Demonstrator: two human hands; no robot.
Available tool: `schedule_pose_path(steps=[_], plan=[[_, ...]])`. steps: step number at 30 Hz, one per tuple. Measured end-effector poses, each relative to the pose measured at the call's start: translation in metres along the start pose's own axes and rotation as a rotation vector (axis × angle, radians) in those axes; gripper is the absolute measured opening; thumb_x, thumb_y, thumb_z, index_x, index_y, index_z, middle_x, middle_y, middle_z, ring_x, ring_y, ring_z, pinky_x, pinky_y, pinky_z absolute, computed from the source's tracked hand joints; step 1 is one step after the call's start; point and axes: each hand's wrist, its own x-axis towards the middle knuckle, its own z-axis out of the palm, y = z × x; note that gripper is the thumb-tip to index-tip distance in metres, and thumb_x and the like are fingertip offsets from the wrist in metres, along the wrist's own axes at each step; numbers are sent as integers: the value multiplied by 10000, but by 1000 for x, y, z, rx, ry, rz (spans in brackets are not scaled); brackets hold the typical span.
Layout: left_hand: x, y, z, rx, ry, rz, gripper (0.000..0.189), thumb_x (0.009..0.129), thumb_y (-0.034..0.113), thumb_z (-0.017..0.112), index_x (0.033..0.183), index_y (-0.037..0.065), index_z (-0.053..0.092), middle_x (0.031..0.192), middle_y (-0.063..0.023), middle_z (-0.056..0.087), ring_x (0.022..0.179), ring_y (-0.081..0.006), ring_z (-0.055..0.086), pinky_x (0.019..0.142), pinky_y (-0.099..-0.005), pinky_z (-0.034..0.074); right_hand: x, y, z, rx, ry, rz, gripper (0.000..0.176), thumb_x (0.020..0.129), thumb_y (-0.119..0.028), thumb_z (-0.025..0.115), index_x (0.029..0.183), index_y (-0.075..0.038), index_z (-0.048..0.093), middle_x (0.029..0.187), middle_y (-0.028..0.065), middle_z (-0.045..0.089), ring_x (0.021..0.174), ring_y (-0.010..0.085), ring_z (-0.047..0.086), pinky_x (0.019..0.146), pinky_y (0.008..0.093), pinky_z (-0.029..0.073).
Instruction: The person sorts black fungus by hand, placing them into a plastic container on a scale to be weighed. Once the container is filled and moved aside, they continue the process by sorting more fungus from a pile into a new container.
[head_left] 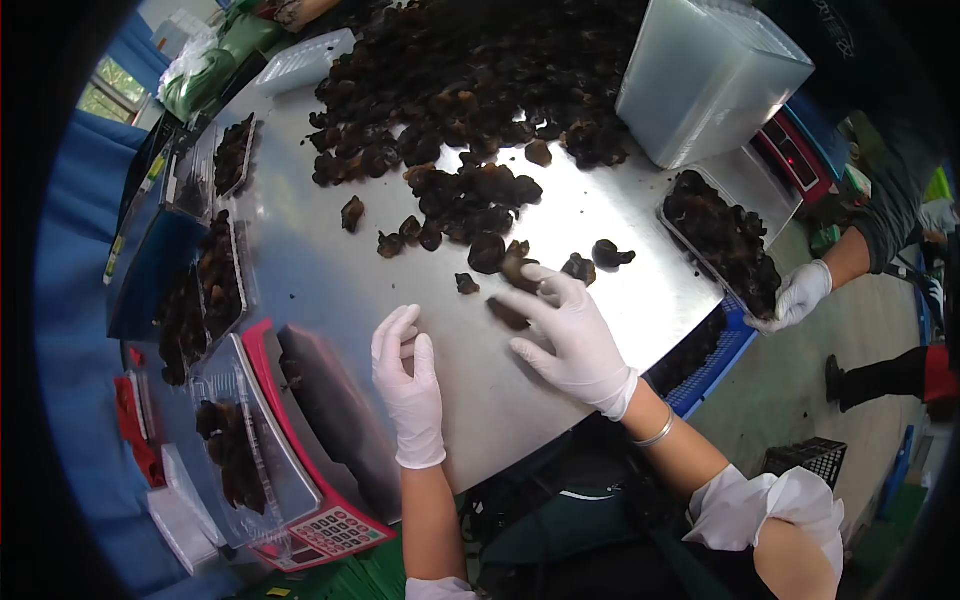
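Note:
My left hand, in a white glove, hovers over the bare front part of the metal table. Its fingers are loosely curved, with the thumb apart and nothing between them. My right hand, gloved too, reaches in with fingers spread at the front of some loose black wood ear mushrooms. One brownish wood ear piece lies under its index finger, partly hidden. Another wood ear is right at its upper fingertips. Behind them a large heap of wood ears covers the back of the table.
At left stands a pink-rimmed scale bearing a clear tray of wood ears. More filled trays line the left edge. Stacked clear containers stand back right. Another person's gloved hand holds a filled tray above a blue basket.

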Motion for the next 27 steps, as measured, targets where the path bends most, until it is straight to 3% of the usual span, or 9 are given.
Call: schedule_pose_path(steps=[2,5,7,9,12,16,18,25,27], plan=[[0,-1,0,-7,5,5,316,927,-20,613,1229,53,674,1274,-95,620,1029,-200,619,898,-319,524,-1,4,2,15,-23,-215,447,819,-110,742,1258,-81,663,1341,173,546,1105,339,559,985,420,466],[0,-1,-1,-18,15,7,315,926,-20,613,1225,53,676,1275,-96,619,1029,-197,618,893,-316,526,-8,13,0,224,197,-72,322,836,-16,683,1154,-56,710,1320,180,573,1061,312,603,957,395,493],[-1,1,0,-21,16,-1,315,925,-21,613,1224,54,677,1275,-97,618,1030,-194,617,891,-314,527,-12,27,-3,254,346,-36,302,845,52,621,1116,-37,718,1128,155,656,982,308,633,873,382,519],[0,3,0,-31,-1,4,315,923,-24,613,1220,56,680,1270,-99,619,1021,-186,613,880,-308,530,-24,27,-8,289,187,10,296,837,-38,710,1134,-34,709,1070,160,660,963,338,631,838,395,522],[2,5,1,-14,-7,-5,312,922,-26,613,1215,59,682,1266,-97,620,1010,-179,611,876,-303,530,-17,-7,0,152,-67,-151,604,796,-308,805,1319,-77,610,1194,166,618,1068,349,581,950,450,466],[2,1,2,1,-10,5,309,920,-28,615,1209,58,684,1267,-94,620,1002,-178,610,871,-303,528,-24,-6,21,-142,-188,-313,449,856,-228,735,1281,-122,637,1186,121,625,1021,327,575,916,437,466],[2,-2,0,-37,-4,-18,307,917,-26,619,1205,57,684,1266,-91,622,1005,-177,609,871,-299,524,-34,7,7,121,-247,-227,326,867,-143,701,1190,-107,685,1107,95,657,938,307,591,857,408,483],[1,1,3,-40,-52,13,287,925,-21,602,1193,39,687,1250,-103,632,992,-185,622,884,-306,521,-111,-6,-162,-384,-285,312,437,764,-136,774,1194,-100,702,1176,164,680,1064,353,623,965,428,491],[0,0,2,23,-28,41,281,932,-22,591,1190,32,687,1254,-108,632,982,-186,627,879,-305,522,-133,13,-179,-195,-173,435,315,839,-126,728,1144,-53,696,1125,130,691,997,259,651,884,365,515]])
